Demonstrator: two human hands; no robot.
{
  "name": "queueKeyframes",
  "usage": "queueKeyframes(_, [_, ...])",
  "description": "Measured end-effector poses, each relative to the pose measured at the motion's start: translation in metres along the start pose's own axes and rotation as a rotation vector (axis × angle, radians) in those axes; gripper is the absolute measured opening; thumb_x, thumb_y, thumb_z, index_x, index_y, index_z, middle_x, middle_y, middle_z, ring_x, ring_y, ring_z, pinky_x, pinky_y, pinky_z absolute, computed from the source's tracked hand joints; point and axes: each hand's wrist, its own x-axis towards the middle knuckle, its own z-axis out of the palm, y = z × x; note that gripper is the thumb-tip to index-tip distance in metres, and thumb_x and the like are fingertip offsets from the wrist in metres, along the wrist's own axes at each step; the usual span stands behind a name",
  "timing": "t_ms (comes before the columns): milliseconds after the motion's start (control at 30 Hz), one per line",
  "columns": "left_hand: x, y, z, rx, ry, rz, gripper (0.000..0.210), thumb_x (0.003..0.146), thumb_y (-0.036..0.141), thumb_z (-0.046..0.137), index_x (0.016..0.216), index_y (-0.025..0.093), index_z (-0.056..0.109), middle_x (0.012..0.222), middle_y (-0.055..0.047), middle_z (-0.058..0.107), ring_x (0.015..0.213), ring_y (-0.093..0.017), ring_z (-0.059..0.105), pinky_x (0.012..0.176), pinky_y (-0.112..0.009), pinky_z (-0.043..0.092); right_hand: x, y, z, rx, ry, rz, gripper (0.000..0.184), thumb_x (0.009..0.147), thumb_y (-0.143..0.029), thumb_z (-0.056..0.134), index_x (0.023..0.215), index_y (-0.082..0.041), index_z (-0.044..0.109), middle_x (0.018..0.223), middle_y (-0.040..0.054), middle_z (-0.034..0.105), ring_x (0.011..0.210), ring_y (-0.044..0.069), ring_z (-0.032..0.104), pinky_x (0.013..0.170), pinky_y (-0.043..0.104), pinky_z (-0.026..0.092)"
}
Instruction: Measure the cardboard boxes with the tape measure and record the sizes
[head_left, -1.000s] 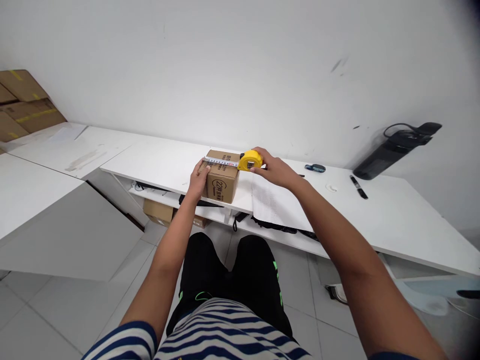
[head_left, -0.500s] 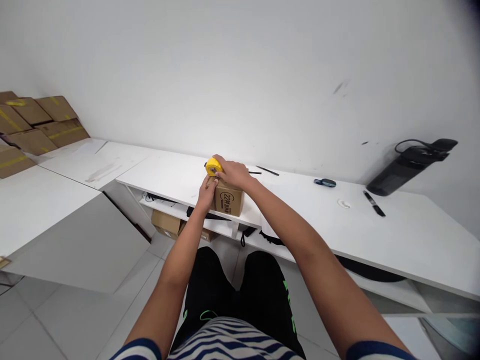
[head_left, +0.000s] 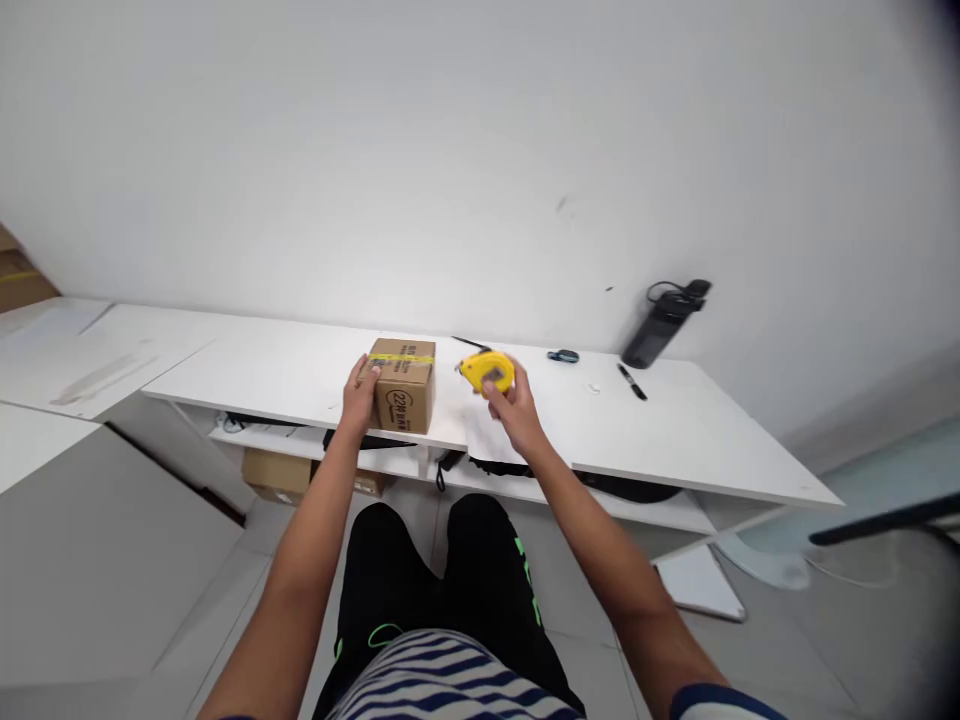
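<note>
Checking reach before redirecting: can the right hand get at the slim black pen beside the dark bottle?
Probably not: the right hand holds a rounded yellow tape measure, though only a small white item lies toward the black pen.

The left hand (head_left: 360, 400) rests against the left side of a box (head_left: 409, 408), its thumb at the top edge. A yellow strip (head_left: 394, 357) crosses the box's top. Apart from the box, on its right, the right hand (head_left: 519, 415) holds a tape measure (head_left: 484, 370) in its fingers, the hook end pointing left. Farther right on the counter (head_left: 720, 440) stands a bottle (head_left: 654, 336) near the wall (head_left: 375, 180), with a pen (head_left: 631, 382) just beside it. Below the counter sits a carton (head_left: 274, 474).
</note>
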Motion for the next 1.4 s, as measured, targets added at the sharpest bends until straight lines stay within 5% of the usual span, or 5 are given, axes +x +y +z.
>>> queueKeyframes(333, [0.033,0.026,0.023,0.176,0.034,0.013,0.068,0.090,0.042,0.066,0.148,0.014,0.043,0.146,-0.018,0.054,0.136,-0.031,0.051,0.116,-0.047,0.039,-0.150,0.060,-0.059,0.894,-0.193,0.486,0.032,0.083,-0.046,0.067,0.100,-0.021,0.057,0.079,0.0014,0.063,0.046,0.005,0.023,0.047,0.022,0.018])
queueKeyframes(533, [-0.078,0.055,0.071,0.273,0.000,0.512,0.084,0.086,0.055,0.069,0.153,0.021,0.032,0.161,-0.016,0.029,0.152,-0.034,0.025,0.123,-0.047,0.026,-0.130,0.038,-0.066,0.769,-0.236,0.416,0.041,0.081,-0.055,0.070,0.102,-0.025,0.052,0.081,0.0020,0.066,0.046,0.006,0.029,0.049,0.024,0.020])
queueKeyframes(733, [-0.162,0.013,0.128,-0.166,-0.594,0.079,0.090,0.072,0.073,0.071,0.143,0.023,0.046,0.145,-0.019,0.053,0.129,-0.032,0.056,0.102,-0.044,0.050,-0.082,0.029,-0.043,0.543,-0.269,0.336,0.055,0.082,-0.062,0.070,0.121,-0.030,0.049,0.082,-0.0027,0.060,0.047,0.006,0.036,0.046,0.023,0.020])
queueKeyframes(1100, [0.020,-0.058,0.239,-0.566,-0.805,-0.809,0.050,0.090,0.056,0.053,0.093,0.008,0.069,0.088,-0.015,0.074,0.082,-0.023,0.073,0.084,-0.040,0.058,0.084,0.070,-0.124,-0.341,0.215,0.201,0.063,0.089,-0.073,0.041,0.105,-0.019,0.069,0.102,0.0093,0.071,0.079,0.020,0.063,0.080,0.039,0.050])
queueKeyframes(1400, [0.036,-0.094,0.227,-0.384,-1.056,-0.663,0.043,0.083,0.054,0.064,0.101,0.017,0.073,0.104,-0.016,0.075,0.107,-0.032,0.069,0.091,-0.045,0.056,0.277,0.141,-0.080,-0.962,-0.229,0.065,0.036,0.100,-0.035,0.044,0.123,-0.018,0.064,0.123,0.0133,0.069,0.111,0.026,0.061,0.094,0.038,0.046])
